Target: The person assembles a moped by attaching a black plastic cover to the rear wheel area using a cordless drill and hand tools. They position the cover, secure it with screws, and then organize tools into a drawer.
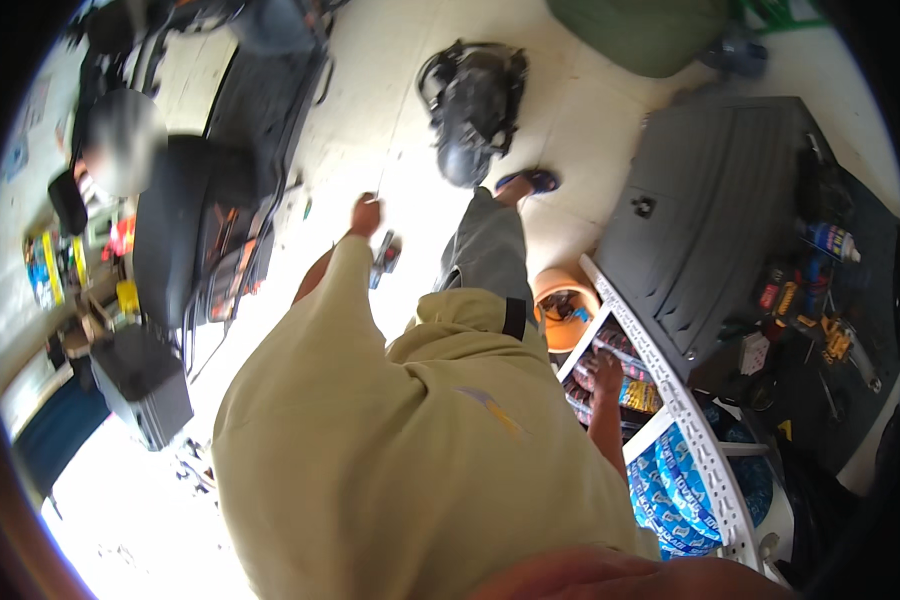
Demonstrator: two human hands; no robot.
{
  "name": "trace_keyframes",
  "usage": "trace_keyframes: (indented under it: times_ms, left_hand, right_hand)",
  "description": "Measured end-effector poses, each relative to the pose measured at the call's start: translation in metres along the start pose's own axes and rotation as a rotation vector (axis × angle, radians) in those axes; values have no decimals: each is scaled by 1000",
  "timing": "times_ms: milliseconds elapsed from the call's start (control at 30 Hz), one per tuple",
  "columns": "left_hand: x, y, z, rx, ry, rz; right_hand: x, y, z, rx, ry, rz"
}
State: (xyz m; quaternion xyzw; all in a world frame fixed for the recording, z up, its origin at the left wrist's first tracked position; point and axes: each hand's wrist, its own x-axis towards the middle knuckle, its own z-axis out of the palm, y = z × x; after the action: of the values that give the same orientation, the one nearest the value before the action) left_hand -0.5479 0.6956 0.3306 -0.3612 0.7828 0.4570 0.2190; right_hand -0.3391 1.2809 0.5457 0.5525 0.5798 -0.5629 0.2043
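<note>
My left hand [366,213] hangs over the pale floor, its fingers curled in. A small whitish bit shows at the fingers, too small to name. On the other side, my right hand [603,370] reaches into a white slotted-metal shelf [670,392]. Its fingers are stretched over dark, red-patterned packs [578,394], touching them or just above. Near those fingers lies a yellow-and-dark pack [640,396]. Closer to me on the shelf sits a large blue-and-white wrapped bundle [673,490]. An orange tub [564,292] with dark things inside stands just beyond the shelf.
A black backpack [478,105] lies on the floor ahead. Right of the shelf stands a big dark grey plastic box [715,215]. Beyond it, a dark surface holds a spray can [832,241] and yellow-and-black tools [836,343]. Black seats [180,225] and a grey case [142,385] are at left.
</note>
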Motion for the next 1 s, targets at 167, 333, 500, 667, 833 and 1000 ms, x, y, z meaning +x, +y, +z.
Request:
trace_keyframes:
  times_ms: [167, 333, 500, 667, 833, 1000]
  left_hand:
    - [-202, -239, -222, 1474, -280, -250]
    - [-357, -334, -222, 1195, -520, -423]
    - [-331, -284, -245, 591, -135, -507]
    - [-223, -271, -303, 471, 104, -398]
    - [-58, -378, -330, 627, -47, -206]
    - [150, -454, -283, 919, -126, -267]
  right_hand:
    - [16, 31, 18, -164, -106, 30]
    - [64, 42, 56, -1640, -453, -989]
    - [76, 45, 156, -1266, -557, -704]
    - [87, 91, 262, -1357, -583, -964]
    - [57, 134, 389, -415, -489, -199]
    - [78, 236, 471, -286, -363, -162]
